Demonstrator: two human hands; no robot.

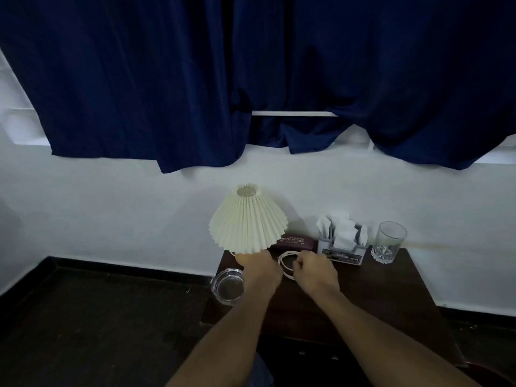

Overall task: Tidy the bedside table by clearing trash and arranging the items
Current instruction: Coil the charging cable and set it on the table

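Cord (282,262) looped on counter (377,283).
We find right grip (312,270) pinched on its loop; left grip (262,270) just beside, closure unclear.

Low in the middle of the frame, both hands are over the dark bedside table (391,289): left hand (262,270) up against the lamp (248,222) base, right hand (312,270) pinching the looped white cord (284,261), ashtray (227,286) at the table's left edge, and glasses case (293,242), tissue holder (342,244) and glass (389,243) along the wall.
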